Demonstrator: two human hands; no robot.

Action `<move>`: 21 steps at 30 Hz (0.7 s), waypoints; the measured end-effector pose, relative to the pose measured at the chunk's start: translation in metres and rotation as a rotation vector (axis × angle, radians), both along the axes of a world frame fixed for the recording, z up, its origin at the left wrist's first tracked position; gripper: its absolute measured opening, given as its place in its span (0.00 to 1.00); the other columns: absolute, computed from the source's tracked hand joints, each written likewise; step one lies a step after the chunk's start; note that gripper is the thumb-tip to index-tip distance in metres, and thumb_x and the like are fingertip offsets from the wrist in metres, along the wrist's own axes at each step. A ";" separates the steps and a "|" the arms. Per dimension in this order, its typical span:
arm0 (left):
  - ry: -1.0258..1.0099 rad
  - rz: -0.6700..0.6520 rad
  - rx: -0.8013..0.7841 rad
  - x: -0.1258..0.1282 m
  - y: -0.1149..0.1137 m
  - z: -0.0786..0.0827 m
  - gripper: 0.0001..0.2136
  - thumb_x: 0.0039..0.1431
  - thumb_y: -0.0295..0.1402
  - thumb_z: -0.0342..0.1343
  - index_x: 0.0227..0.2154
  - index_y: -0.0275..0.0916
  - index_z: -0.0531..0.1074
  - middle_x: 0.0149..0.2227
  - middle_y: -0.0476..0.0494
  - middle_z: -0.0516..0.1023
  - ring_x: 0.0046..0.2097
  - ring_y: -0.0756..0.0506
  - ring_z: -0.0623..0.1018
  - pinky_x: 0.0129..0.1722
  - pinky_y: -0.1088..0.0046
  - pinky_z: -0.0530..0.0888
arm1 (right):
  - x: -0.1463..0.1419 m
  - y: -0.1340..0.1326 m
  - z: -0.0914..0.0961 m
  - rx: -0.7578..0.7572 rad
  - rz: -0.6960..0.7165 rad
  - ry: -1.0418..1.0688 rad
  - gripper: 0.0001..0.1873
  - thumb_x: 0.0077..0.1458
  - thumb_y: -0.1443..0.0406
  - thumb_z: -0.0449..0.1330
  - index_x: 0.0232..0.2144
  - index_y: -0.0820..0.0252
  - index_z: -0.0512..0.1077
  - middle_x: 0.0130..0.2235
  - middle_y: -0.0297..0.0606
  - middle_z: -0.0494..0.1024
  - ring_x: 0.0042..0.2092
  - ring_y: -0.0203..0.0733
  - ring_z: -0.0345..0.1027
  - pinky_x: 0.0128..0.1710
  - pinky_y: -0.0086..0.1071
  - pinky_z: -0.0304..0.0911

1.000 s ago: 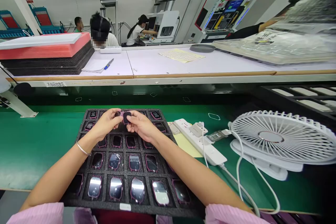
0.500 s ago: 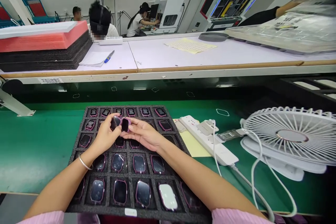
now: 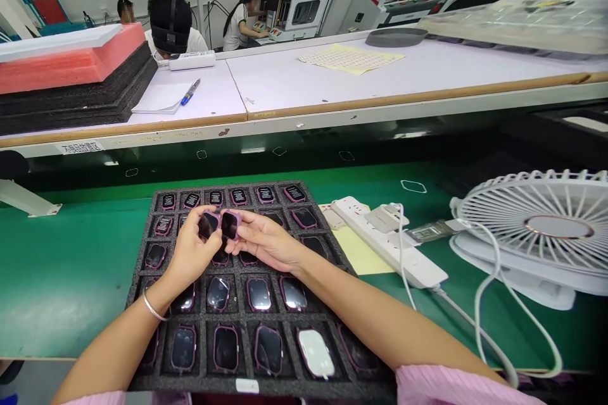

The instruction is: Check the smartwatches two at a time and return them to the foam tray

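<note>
My left hand [image 3: 190,256] is closed on a dark-screened smartwatch [image 3: 208,225] with a purple-pink case. Beside it, my right hand [image 3: 270,242] grips a second smartwatch [image 3: 230,226] of the same look between thumb and fingers. Both watches are held side by side, screens towards me, above the upper middle of a black foam tray [image 3: 190,382]. In the tray's compartments lie several similar watch cases, most with dark faces; those in the back row show white markings. One piece [image 3: 316,353] in the front row has a white face. My hands hide some compartments.
Right of the tray, a white power strip [image 3: 351,209] with cables lies over yellow paper. Farther right stands a white fan [image 3: 560,228]. A raised shelf [image 3: 285,85] behind carries foam sheets [image 3: 71,66], a pen [image 3: 190,92] and paper. Several people sit beyond it.
The camera view has tilted and shifted slightly. Both hands still hold the two watches side by side over the tray, with the right one turned a little more towards me.
</note>
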State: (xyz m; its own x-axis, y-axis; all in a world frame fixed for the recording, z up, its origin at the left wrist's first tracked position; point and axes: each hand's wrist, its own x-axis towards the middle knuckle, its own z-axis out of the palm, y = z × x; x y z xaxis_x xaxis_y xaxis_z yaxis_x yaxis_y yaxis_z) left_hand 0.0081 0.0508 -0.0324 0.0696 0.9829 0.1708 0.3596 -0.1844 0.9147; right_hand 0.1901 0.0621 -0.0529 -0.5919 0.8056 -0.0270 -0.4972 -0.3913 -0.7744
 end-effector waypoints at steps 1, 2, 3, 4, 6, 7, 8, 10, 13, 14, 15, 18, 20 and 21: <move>0.004 0.009 -0.006 0.000 0.000 0.001 0.17 0.53 0.30 0.56 0.47 0.41 0.68 0.45 0.43 0.77 0.41 0.45 0.77 0.40 0.69 0.73 | 0.000 0.000 0.000 -0.002 0.003 0.002 0.31 0.50 0.60 0.73 0.54 0.60 0.69 0.34 0.37 0.82 0.35 0.39 0.78 0.38 0.31 0.71; 0.008 0.016 -0.014 0.000 -0.001 0.001 0.17 0.53 0.30 0.56 0.47 0.40 0.68 0.44 0.43 0.77 0.40 0.45 0.77 0.38 0.70 0.73 | 0.000 0.000 0.000 -0.003 0.006 0.004 0.31 0.50 0.60 0.73 0.54 0.60 0.69 0.34 0.36 0.82 0.36 0.38 0.79 0.38 0.31 0.70; 0.009 0.020 -0.022 0.000 -0.001 0.002 0.18 0.52 0.30 0.57 0.48 0.40 0.68 0.44 0.43 0.77 0.38 0.46 0.76 0.36 0.70 0.72 | 0.000 -0.001 0.000 -0.005 0.009 0.006 0.31 0.50 0.60 0.73 0.54 0.60 0.69 0.34 0.36 0.82 0.36 0.38 0.79 0.39 0.31 0.70; 0.003 0.019 -0.028 0.000 -0.001 0.001 0.18 0.52 0.30 0.57 0.48 0.40 0.68 0.44 0.43 0.77 0.38 0.46 0.76 0.36 0.71 0.72 | 0.000 -0.001 0.000 -0.006 0.012 0.009 0.31 0.50 0.61 0.73 0.54 0.60 0.69 0.34 0.36 0.82 0.36 0.38 0.79 0.39 0.31 0.70; -0.019 0.007 -0.033 0.000 -0.001 0.000 0.19 0.52 0.30 0.57 0.48 0.40 0.68 0.45 0.43 0.77 0.41 0.45 0.77 0.38 0.70 0.72 | 0.000 -0.001 0.000 -0.009 0.015 0.016 0.31 0.51 0.61 0.73 0.54 0.59 0.69 0.34 0.36 0.82 0.36 0.38 0.79 0.38 0.30 0.70; -0.030 0.002 -0.030 0.000 -0.001 0.000 0.18 0.52 0.30 0.57 0.48 0.40 0.68 0.45 0.43 0.76 0.43 0.45 0.77 0.41 0.69 0.73 | 0.000 -0.002 0.000 -0.010 0.016 0.020 0.31 0.51 0.61 0.73 0.54 0.59 0.69 0.35 0.36 0.82 0.35 0.38 0.79 0.38 0.31 0.70; -0.040 -0.004 -0.024 0.000 -0.001 -0.001 0.18 0.52 0.31 0.57 0.48 0.40 0.68 0.46 0.43 0.76 0.45 0.44 0.77 0.44 0.69 0.73 | 0.001 -0.002 0.000 -0.008 0.018 0.025 0.31 0.51 0.61 0.73 0.54 0.59 0.69 0.35 0.36 0.82 0.35 0.38 0.79 0.38 0.31 0.70; -0.050 -0.013 -0.010 0.000 -0.001 -0.002 0.17 0.53 0.31 0.56 0.47 0.40 0.68 0.46 0.42 0.76 0.47 0.44 0.76 0.48 0.67 0.72 | 0.001 -0.002 -0.001 0.000 0.024 0.037 0.30 0.51 0.61 0.73 0.54 0.60 0.69 0.35 0.36 0.82 0.35 0.38 0.79 0.38 0.31 0.70; -0.052 -0.025 0.004 0.000 -0.002 -0.003 0.16 0.53 0.31 0.55 0.47 0.39 0.68 0.46 0.42 0.76 0.47 0.44 0.77 0.50 0.66 0.71 | 0.001 -0.003 -0.002 0.013 0.036 0.047 0.29 0.52 0.62 0.72 0.54 0.61 0.69 0.35 0.36 0.81 0.36 0.38 0.79 0.38 0.31 0.70; -0.052 -0.027 0.004 0.000 -0.002 -0.003 0.17 0.53 0.31 0.55 0.47 0.39 0.68 0.46 0.42 0.76 0.47 0.44 0.77 0.49 0.66 0.71 | 0.001 -0.003 -0.002 0.017 0.038 0.046 0.29 0.53 0.62 0.72 0.54 0.61 0.68 0.35 0.36 0.81 0.36 0.38 0.79 0.38 0.31 0.70; -0.050 -0.031 0.001 0.000 -0.002 -0.003 0.17 0.53 0.31 0.55 0.47 0.39 0.68 0.46 0.42 0.76 0.47 0.44 0.77 0.49 0.66 0.71 | 0.001 -0.003 -0.002 0.022 0.040 0.046 0.29 0.53 0.62 0.72 0.55 0.61 0.68 0.34 0.36 0.81 0.36 0.39 0.79 0.38 0.31 0.70; -0.045 -0.038 -0.006 0.000 -0.003 -0.003 0.17 0.53 0.31 0.55 0.47 0.39 0.68 0.45 0.43 0.77 0.46 0.44 0.77 0.48 0.67 0.71 | 0.000 -0.003 -0.001 0.042 0.040 0.052 0.29 0.53 0.62 0.71 0.54 0.60 0.68 0.34 0.36 0.82 0.36 0.38 0.79 0.38 0.31 0.70; -0.056 -0.030 0.001 0.000 -0.003 -0.003 0.17 0.53 0.32 0.55 0.47 0.39 0.68 0.44 0.43 0.77 0.46 0.44 0.77 0.48 0.67 0.71 | 0.000 -0.004 -0.001 0.047 0.036 0.059 0.29 0.54 0.62 0.71 0.54 0.60 0.68 0.33 0.35 0.82 0.35 0.38 0.79 0.38 0.30 0.70; -0.065 -0.023 0.007 0.000 -0.002 -0.003 0.17 0.53 0.32 0.55 0.47 0.39 0.68 0.44 0.43 0.77 0.46 0.44 0.77 0.49 0.67 0.71 | 0.000 -0.004 0.000 0.048 0.034 0.063 0.29 0.53 0.62 0.71 0.54 0.60 0.68 0.34 0.35 0.82 0.35 0.38 0.79 0.38 0.30 0.70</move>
State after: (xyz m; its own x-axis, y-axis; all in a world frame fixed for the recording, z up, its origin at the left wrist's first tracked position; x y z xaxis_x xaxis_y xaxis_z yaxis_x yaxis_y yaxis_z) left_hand 0.0082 0.0485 -0.0356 0.0810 0.9799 0.1821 0.2946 -0.1981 0.9348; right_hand 0.1903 0.0584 -0.0532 -0.6181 0.7846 0.0490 -0.5324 -0.3720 -0.7604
